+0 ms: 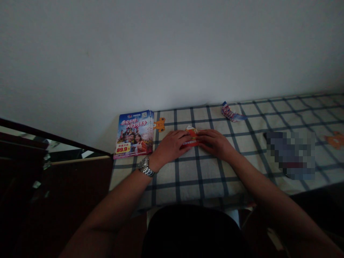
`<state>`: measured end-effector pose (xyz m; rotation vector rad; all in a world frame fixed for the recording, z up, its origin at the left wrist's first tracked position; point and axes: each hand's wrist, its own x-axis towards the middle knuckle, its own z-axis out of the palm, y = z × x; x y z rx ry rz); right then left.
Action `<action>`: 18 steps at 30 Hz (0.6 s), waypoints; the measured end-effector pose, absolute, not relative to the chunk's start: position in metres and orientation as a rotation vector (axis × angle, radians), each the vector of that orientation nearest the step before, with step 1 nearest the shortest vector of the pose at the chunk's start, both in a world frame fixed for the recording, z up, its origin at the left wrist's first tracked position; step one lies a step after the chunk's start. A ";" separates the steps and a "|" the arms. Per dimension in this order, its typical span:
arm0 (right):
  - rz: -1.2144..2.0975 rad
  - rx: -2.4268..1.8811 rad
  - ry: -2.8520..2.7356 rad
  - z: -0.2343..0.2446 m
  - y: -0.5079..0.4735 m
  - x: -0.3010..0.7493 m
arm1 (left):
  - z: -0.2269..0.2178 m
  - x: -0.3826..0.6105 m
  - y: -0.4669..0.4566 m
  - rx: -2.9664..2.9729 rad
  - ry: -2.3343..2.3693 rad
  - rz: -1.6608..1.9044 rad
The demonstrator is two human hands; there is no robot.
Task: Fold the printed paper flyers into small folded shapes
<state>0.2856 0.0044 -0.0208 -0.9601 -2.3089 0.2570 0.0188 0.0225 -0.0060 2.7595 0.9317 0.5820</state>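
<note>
A small red and yellow folded flyer (191,139) lies on the checked tablecloth (188,179), between my two hands. My left hand (173,143), with a silver watch on its wrist, has its fingers closed on the flyer's left side. From the right, the fingers of my right hand (213,142) press together on the other side of it. A pale corner of the paper sticks up beyond the fingertips. Much of the flyer is hidden under the hands.
A stack of printed flyers (134,134) stands at the table's left end. Near the wall (172,53) lies a folded blue and pink flyer (231,114). A blurred-out dark object (290,156) sits at the right. Dark furniture (77,186) borders the table's left edge.
</note>
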 end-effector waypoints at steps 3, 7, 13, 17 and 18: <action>0.254 -0.938 -2.315 -0.021 0.004 0.286 | -0.007 0.019 0.024 2.760 0.927 0.589; 0.275 -0.943 -2.343 -0.021 0.003 0.287 | -0.006 0.018 0.024 2.752 0.940 0.579; 0.288 -0.967 -2.330 -0.022 0.004 0.287 | -0.004 0.017 0.022 2.734 0.906 0.595; 0.296 -0.994 -2.305 -0.022 0.004 0.287 | -0.003 0.018 0.021 2.747 0.901 0.577; 0.293 -0.999 -2.303 -0.022 0.004 0.287 | -0.003 0.018 0.021 2.746 0.898 0.574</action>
